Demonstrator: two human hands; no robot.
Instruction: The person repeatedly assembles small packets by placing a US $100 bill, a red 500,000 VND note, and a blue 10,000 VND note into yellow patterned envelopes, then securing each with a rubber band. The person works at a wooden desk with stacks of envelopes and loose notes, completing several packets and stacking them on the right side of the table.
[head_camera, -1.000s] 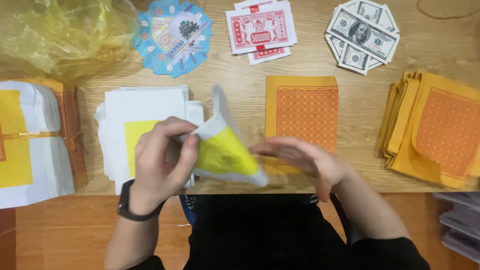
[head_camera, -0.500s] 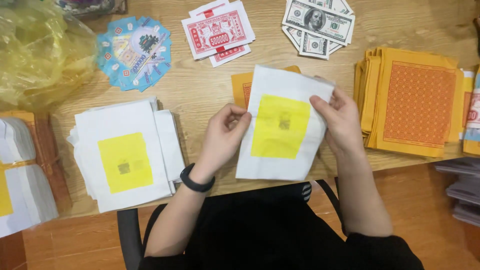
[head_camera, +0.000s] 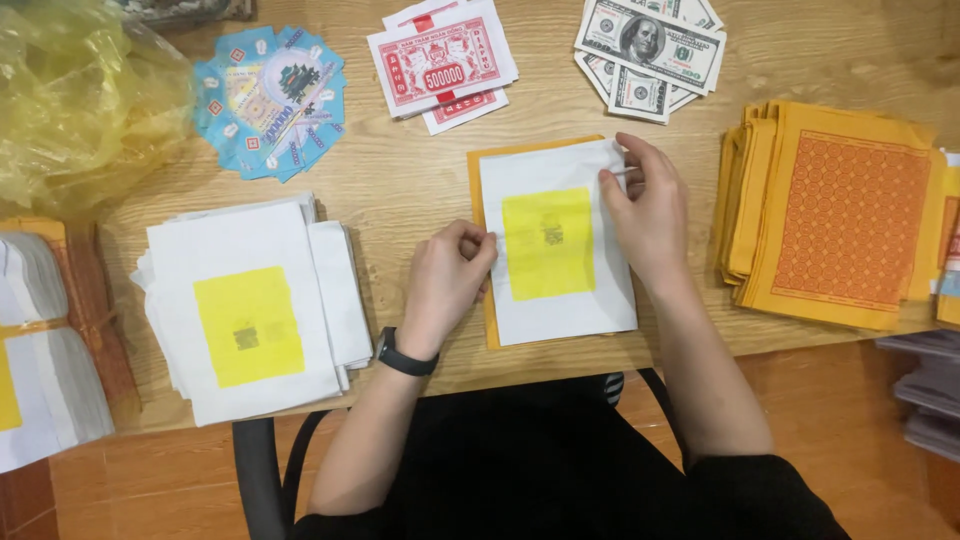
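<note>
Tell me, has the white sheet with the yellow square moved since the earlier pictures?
Yes. The white sheet was held up, folded, between the hands; now it lies flat on the orange sheet, nearer the banknotes.

You've got bare counter between the white paper stack on the left and the sheet under your hands; on the right, the orange stack stands near, and banknotes, red notes and the blue fan block the far edge
</note>
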